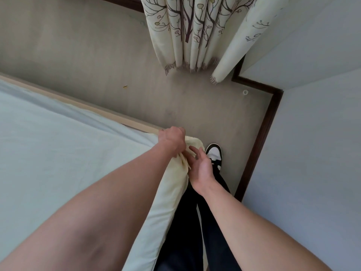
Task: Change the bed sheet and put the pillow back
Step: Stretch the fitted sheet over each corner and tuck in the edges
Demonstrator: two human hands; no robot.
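We stand at the bed's corner, lower centre of the frame. Our left hand [172, 140] is curled tight round a bunch of sheet [48, 153] at the mattress [172, 190] corner, knuckles up. Our right hand [202, 167] sits just beside it, fingers relaxed and spread, fingertips touching the cream mattress edge, gripping nothing. The pale sheet covers the bed across the left half of the frame, with the wooden frame [82, 103] showing along its far edge. A shoe [214, 152] rests on the floor [117, 55] just right of the hands. Curtains [195, 32] hang at top centre. We see no pillow.
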